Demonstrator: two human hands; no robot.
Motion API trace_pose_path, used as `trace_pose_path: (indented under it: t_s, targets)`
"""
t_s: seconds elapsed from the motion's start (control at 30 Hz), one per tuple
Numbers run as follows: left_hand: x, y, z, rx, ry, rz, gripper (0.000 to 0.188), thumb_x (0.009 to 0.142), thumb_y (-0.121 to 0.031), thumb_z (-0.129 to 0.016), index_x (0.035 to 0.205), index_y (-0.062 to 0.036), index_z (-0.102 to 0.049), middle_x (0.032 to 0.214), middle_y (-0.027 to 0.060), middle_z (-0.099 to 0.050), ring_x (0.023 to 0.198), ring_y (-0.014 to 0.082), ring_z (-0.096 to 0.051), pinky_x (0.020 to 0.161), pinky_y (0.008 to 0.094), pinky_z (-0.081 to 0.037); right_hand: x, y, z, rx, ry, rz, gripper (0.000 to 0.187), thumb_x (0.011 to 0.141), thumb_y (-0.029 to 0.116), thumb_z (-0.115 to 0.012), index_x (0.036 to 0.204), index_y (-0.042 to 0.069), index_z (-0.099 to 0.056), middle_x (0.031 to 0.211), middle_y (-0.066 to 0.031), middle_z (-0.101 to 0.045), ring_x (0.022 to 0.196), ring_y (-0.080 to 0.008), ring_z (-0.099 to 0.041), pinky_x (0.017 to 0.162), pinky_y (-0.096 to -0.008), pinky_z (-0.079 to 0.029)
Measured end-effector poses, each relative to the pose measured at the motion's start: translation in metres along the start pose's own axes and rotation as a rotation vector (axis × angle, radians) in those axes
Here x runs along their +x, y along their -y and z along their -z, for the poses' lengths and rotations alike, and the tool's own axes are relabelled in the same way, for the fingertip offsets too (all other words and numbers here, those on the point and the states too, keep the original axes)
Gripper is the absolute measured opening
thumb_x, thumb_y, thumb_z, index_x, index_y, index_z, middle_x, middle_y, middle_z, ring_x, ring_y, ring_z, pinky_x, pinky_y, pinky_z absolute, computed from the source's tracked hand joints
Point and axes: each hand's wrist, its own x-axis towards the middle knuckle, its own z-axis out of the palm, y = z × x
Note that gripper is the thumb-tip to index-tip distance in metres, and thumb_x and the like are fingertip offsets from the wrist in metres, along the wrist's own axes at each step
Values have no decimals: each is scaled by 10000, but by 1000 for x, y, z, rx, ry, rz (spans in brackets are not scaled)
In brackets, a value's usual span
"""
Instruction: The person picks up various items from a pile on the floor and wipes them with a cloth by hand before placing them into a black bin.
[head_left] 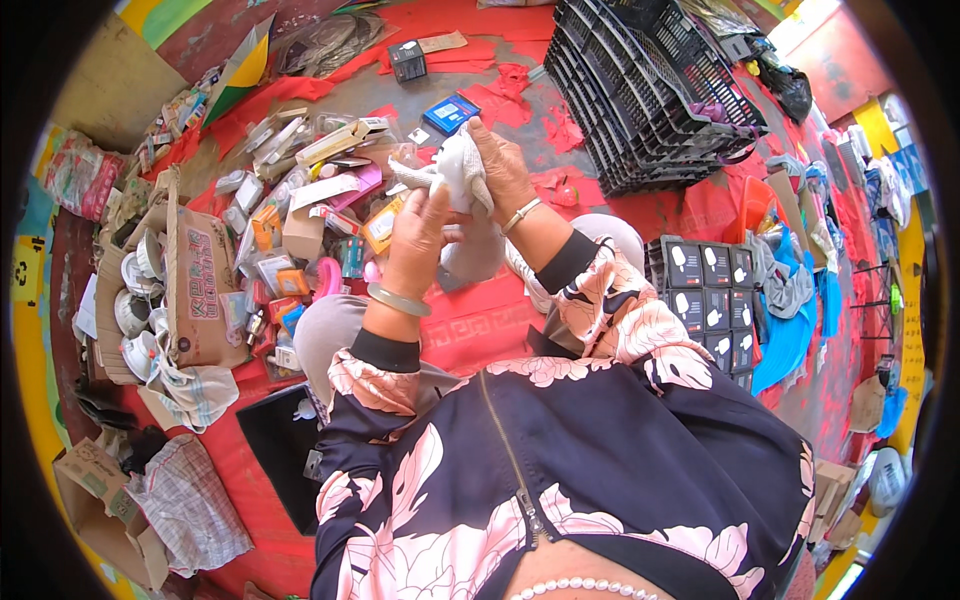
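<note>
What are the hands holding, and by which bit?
A white thing, hard to name. The right hand holds its right side; the left hand is at its lower left.

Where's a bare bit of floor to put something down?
There's bare red floor between the grey-trousered knees, and another patch between the checked bag and the flat black object. It's crowded at upper left with jumbled packages, and at upper right with black crates.

Floor (475, 335): red covering beneath me, grey patches (525, 110) toward its far edge
Wall (912, 350): yellow, beyond the floor's right edge
Light (800, 40): brightest past its far right corner
</note>
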Motion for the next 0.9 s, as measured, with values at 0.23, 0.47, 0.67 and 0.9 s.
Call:
trace_pose_path:
  t_s: [0.23,0.47,0.67,0.9]
  targets:
    - [4,15,6,62,-19,-21,271,871,-238,-587,1014,-10,-556,837,76,-628,672,147,-628,557,208,-477,1,-8,3,-232,-52,254,298,879,285,-582,712,39,-594,665,40,-523,582,-32,-422,502,-201,-351]
    - [-2,7,3,-130,14,38,278,896,-246,-540,1029,-2,-549,853,113,-638,670,181,-637,552,228,-495,1,-2,6,-160,-29,215,303,868,298,-591,725,31,-606,667,16,-546,584,-55,-469,513,-210,-380]
    - [-19,-7,13,-172,30,-76,276,909,-225,-515,1053,8,-547,866,133,-639,675,188,-640,606,254,-529,-6,1,-2,157,-23,-14,369,921,352,-474,919,-2,-577,796,-65,-598,645,-129,-557,576,-279,-464]
    - [-58,-30,28,-1,-347,-280,233,874,-169,-575,1032,2,-578,885,45,-632,684,102,-607,566,230,-500,-50,-51,-26,-586,436,51,241,929,185,-466,1079,32,-575,1024,-130,-601,872,-231,-579,772,-295,-454]
